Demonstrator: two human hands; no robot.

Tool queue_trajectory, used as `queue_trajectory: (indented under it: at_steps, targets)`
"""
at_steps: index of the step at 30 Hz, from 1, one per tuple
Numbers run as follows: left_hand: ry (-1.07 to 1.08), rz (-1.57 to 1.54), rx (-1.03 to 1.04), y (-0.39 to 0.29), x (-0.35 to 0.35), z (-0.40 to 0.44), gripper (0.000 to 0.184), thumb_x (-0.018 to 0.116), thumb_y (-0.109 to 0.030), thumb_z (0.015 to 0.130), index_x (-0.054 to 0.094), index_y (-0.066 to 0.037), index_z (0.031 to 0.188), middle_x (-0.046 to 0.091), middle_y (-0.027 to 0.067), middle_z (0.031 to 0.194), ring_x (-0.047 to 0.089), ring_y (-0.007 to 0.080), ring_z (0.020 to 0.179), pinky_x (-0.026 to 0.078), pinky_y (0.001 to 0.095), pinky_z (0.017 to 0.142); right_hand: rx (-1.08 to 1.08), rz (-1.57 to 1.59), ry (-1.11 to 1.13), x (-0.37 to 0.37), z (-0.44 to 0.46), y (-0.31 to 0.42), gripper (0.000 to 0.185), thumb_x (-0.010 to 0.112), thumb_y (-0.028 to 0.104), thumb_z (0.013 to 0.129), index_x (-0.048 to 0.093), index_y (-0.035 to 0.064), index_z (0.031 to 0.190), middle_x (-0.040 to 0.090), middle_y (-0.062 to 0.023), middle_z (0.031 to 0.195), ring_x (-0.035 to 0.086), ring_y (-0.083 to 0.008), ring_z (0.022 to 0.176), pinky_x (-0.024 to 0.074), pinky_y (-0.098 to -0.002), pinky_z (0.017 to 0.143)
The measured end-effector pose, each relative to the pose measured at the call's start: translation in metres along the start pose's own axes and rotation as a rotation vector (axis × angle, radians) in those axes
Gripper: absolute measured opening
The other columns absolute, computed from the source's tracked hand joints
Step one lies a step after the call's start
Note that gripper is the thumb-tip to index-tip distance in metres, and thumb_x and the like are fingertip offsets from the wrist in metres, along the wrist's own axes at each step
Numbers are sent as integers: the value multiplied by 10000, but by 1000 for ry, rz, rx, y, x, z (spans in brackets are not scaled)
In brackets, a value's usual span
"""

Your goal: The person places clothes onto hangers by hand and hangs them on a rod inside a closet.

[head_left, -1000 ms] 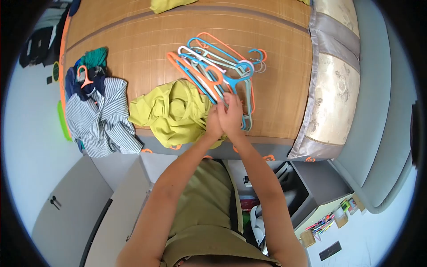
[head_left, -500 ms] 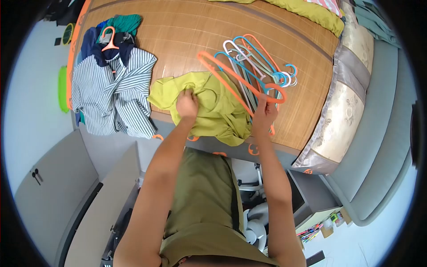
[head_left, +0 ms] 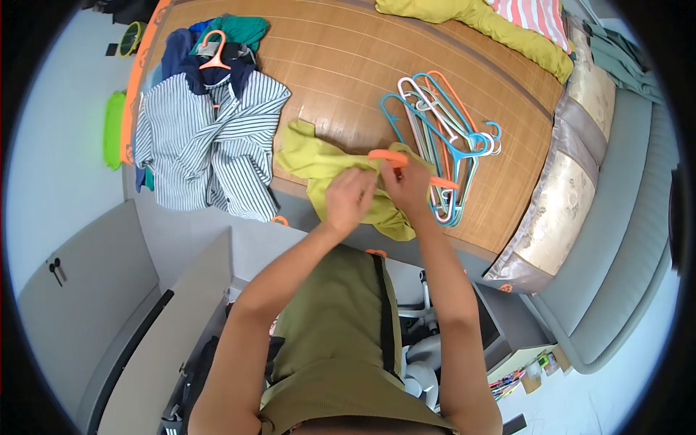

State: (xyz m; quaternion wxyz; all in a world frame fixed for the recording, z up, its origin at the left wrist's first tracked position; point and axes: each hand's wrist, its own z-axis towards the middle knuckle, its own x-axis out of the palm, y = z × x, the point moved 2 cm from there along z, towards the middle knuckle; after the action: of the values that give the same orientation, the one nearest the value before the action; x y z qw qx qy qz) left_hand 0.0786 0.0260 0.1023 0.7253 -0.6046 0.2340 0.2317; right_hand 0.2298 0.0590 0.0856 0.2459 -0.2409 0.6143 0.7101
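A yellow-green garment (head_left: 315,157) lies crumpled at the near edge of the bed, in front of me. My left hand (head_left: 351,197) is closed on its cloth, fingers curled and slightly blurred. Close beside it, my right hand (head_left: 406,187) grips an orange hanger (head_left: 444,183), whose hook points left over the garment. Part of the hanger is hidden by my hand and the cloth. To the right lies a loose pile of blue, white, orange and pale green hangers (head_left: 453,148).
A striped shirt (head_left: 217,138) on an orange hanger lies at the left, over darker clothes and a green garment (head_left: 246,30). A patterned cushion (head_left: 580,163) lines the right side. At the top is a yellow-green pillow (head_left: 471,25). Below right stands a grey cabinet (head_left: 518,319).
My right hand moved left with the orange hanger, turning it down onto the garment. My left hand shifted right and nearer to it. The garment is bunched narrower, and the view has shifted slightly.
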Motion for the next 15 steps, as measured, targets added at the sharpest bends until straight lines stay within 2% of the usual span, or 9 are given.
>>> queue_trajectory:
  at_steps: [1,4,6,9,10,12,15]
  targets:
    - [7,30,80,-10,-7,2,138,621,-140,824,645,-63,936,582,89,820,571,274,750,445,368,664,27,78,36,12,0,4,257,647,268,839,627,33,736,541,-92,572,528,-238,483,384,-357,461]
    - [-158,226,225,-11,-36,12,209,612,-122,794,635,-52,990,572,113,866,551,307,785,430,395,678,156,201,115,23,-3,11,239,641,268,832,647,37,770,541,-98,570,542,-260,489,402,-370,473]
    - [11,259,199,11,-38,16,231,606,-148,794,620,-57,1006,574,107,831,558,308,783,425,408,674,243,260,128,28,-8,10,232,645,261,827,648,37,765,535,-93,558,536,-264,482,406,-371,473]
    - [222,267,129,26,-30,5,221,612,-171,790,603,-51,976,588,120,810,570,327,775,423,433,663,55,288,128,42,-10,30,210,652,239,819,642,30,803,550,-100,596,534,-262,501,416,-366,483]
    - [285,268,103,28,-27,2,213,616,-175,788,599,-46,957,595,128,808,575,336,772,424,442,659,58,275,143,44,-10,33,202,649,232,820,634,30,816,560,-107,637,544,-269,541,424,-368,513]
    - [207,210,45,28,-30,5,201,625,-214,812,580,-42,907,590,146,770,573,351,714,423,455,620,62,253,175,47,-11,39,187,643,217,822,618,32,841,578,-120,720,564,-282,622,441,-372,571]
    - [89,152,-106,36,-31,7,272,637,-285,844,543,-31,819,557,164,693,547,362,618,411,458,563,-179,71,-151,35,-9,53,150,641,162,815,578,33,856,577,-134,853,563,-314,788,438,-393,679]
